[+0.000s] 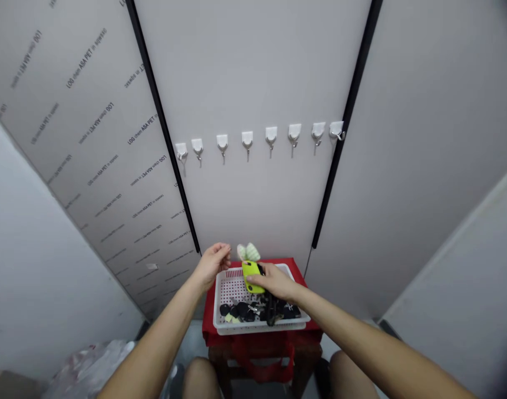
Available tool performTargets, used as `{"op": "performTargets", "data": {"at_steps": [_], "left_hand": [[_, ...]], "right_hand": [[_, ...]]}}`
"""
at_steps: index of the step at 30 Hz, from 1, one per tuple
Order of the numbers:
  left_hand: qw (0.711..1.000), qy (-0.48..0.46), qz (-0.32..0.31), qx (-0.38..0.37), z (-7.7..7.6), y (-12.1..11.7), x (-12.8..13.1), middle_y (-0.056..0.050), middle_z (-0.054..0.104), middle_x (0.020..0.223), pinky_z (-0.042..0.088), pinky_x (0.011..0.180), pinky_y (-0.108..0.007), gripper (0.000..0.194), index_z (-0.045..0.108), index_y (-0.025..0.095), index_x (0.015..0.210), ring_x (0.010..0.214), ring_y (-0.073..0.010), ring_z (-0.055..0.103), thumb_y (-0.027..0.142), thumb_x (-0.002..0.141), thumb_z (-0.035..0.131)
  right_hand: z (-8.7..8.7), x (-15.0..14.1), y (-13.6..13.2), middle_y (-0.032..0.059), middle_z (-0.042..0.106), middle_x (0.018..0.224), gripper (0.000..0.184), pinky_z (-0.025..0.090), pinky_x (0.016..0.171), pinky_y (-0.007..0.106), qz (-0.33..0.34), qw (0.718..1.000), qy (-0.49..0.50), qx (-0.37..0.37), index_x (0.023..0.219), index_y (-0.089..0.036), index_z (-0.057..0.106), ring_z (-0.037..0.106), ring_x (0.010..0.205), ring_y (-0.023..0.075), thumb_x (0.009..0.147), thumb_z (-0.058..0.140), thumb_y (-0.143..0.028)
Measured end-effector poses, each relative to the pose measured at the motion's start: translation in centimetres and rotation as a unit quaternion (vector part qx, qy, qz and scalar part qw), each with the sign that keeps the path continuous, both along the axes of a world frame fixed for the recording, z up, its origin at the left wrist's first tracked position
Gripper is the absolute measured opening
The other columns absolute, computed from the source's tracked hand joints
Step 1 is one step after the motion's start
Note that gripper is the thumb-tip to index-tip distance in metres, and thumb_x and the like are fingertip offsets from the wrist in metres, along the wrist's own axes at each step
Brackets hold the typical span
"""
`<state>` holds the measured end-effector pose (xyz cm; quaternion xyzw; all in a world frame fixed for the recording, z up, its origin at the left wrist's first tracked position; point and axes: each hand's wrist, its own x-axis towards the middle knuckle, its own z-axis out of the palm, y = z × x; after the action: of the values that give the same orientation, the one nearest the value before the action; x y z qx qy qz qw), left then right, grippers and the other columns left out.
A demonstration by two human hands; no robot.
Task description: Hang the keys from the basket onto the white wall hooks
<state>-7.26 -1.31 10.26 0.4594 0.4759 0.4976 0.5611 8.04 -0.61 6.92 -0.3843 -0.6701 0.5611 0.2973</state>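
My right hand grips a bright yellow-green flat case, thumb on its front, above the basket. At the case's top end is a pale green and white striped bow. To its left, over the basket's back left corner, my left hand is closed with fingertips pinched; whether anything small is between them I cannot make out. Below both hands sits a white perforated plastic basket. Along its front lie several dark key-fob-like pieces, some metal keys and small pale yellow pieces. A dark strap-like item lies under my right hand.
The basket stands on a red cloth over a wooden stool. Several metal hooks on white pads run across the grey wall panel ahead, between two black strips. A plastic bag lies at lower left.
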Motion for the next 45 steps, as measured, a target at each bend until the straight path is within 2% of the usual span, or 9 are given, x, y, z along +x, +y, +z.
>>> {"op": "performTargets", "data": {"at_steps": [7, 10, 15, 19, 23, 27, 33, 36, 45], "left_hand": [[0.996, 0.038, -0.078, -0.025, -3.7, -1.7, 2.6, -0.002, 0.051, 0.080, 0.035, 0.053, -0.019, 0.052, 0.036, 0.017, 0.093, 0.065, -0.0092, 0.048, 0.024, 0.048, 0.061], [0.998, 0.020, -0.050, -0.034, -4.9, -2.2, 3.7, 0.000, 0.051, 0.076, 0.036, 0.054, -0.019, 0.059, 0.033, 0.018, 0.097, 0.060, -0.0080, 0.048, 0.020, 0.045, 0.063], [0.987, -0.059, -0.092, -0.118, -5.8, -2.7, 3.9, 0.000, 0.051, 0.067, 0.037, 0.051, -0.022, 0.045, 0.035, 0.017, 0.093, 0.053, -0.0094, 0.052, 0.030, 0.054, 0.055], [0.995, -0.002, -0.041, -0.091, -5.4, -2.2, 2.8, 0.004, 0.048, 0.056, 0.034, 0.046, -0.018, 0.042, 0.036, 0.014, 0.090, 0.046, -0.0066, 0.048, 0.016, 0.052, 0.054], [0.995, 0.102, 0.021, 0.000, -2.9, -1.4, 0.5, 0.004, 0.047, 0.061, 0.032, 0.045, -0.015, 0.053, 0.033, 0.015, 0.098, 0.045, -0.0032, 0.042, 0.002, 0.048, 0.047], [0.953, 0.254, 0.095, 0.134, 1.5, -0.7, -1.3, 0.003, 0.047, 0.067, 0.032, 0.047, -0.016, 0.050, 0.040, 0.018, 0.096, 0.047, -0.0033, 0.040, 0.002, 0.049, 0.040], [0.870, 0.403, 0.016, 0.285, 6.9, 0.5, -0.8, 0.002, 0.050, 0.065, 0.034, 0.053, -0.018, 0.046, 0.050, 0.018, 0.088, 0.055, -0.0069, 0.042, 0.001, 0.047, 0.036], [0.852, 0.430, 0.004, 0.299, 9.0, 1.3, -1.2, 0.001, 0.051, 0.067, 0.034, 0.052, -0.018, 0.045, 0.051, 0.018, 0.086, 0.056, -0.0076, 0.043, 0.001, 0.046, 0.037], [0.889, 0.422, -0.054, 0.167, 15.1, 2.5, -8.3, 0.002, 0.053, 0.054, 0.034, 0.050, -0.020, 0.021, 0.051, 0.014, 0.069, 0.051, -0.0090, 0.047, 0.017, 0.048, 0.051]], "right_hand": [[-0.2, -0.5, 0.5, 0.0001, 0.054, 0.058, 0.030, 0.036, 0.056, 0.023, -0.101, 0.980, 0.127, -0.115, 0.066, -0.015, 0.052, 0.047, 0.054, 0.0100, 0.062, 0.043, -0.043], [-0.1, -0.9, 0.5, -0.0022, 0.050, 0.050, 0.027, 0.034, 0.050, 0.022, -0.112, 0.964, 0.187, -0.153, 0.061, -0.014, 0.051, 0.043, 0.045, 0.0077, 0.060, 0.048, -0.041], [0.6, -1.8, 0.4, -0.0043, 0.046, 0.046, 0.025, 0.033, 0.047, 0.021, -0.184, 0.934, 0.255, -0.171, 0.060, -0.014, 0.048, 0.041, 0.043, 0.0066, 0.057, 0.051, -0.039], [1.0, -2.1, 0.4, -0.0047, 0.045, 0.048, 0.026, 0.033, 0.045, 0.020, -0.210, 0.924, 0.273, -0.164, 0.059, -0.015, 0.045, 0.041, 0.043, 0.0061, 0.056, 0.050, -0.040], [1.2, -1.9, 0.5, -0.0054, 0.046, 0.052, 0.023, 0.032, 0.043, 0.018, -0.221, 0.939, 0.218, -0.146, 0.071, -0.017, 0.044, 0.042, 0.044, 0.0058, 0.056, 0.051, -0.033], [1.2, -1.7, 0.9, -0.0039, 0.047, 0.052, 0.014, 0.033, 0.043, 0.019, -0.157, 0.980, 0.071, -0.095, 0.070, -0.016, 0.045, 0.042, 0.044, 0.0062, 0.059, 0.047, -0.025], [4.1, -3.5, 2.2, 0.0032, 0.053, 0.085, 0.022, 0.034, 0.072, 0.025, -0.061, 0.979, 0.065, 0.181, 0.082, -0.016, 0.049, 0.045, 0.078, 0.0118, 0.064, 0.043, -0.027], [6.8, -5.2, 2.7, 0.0001, 0.052, 0.065, 0.019, 0.036, 0.060, 0.022, 0.025, 0.980, 0.088, 0.177, 0.070, -0.014, 0.050, 0.045, 0.062, 0.0090, 0.066, 0.039, -0.029], [13.7, -9.1, 4.1, -0.0068, 0.039, 0.045, 0.018, 0.026, 0.043, 0.017, -0.008, 0.986, 0.054, 0.156, 0.055, -0.013, 0.045, 0.032, 0.043, 0.0030, 0.052, 0.055, -0.028]]}}
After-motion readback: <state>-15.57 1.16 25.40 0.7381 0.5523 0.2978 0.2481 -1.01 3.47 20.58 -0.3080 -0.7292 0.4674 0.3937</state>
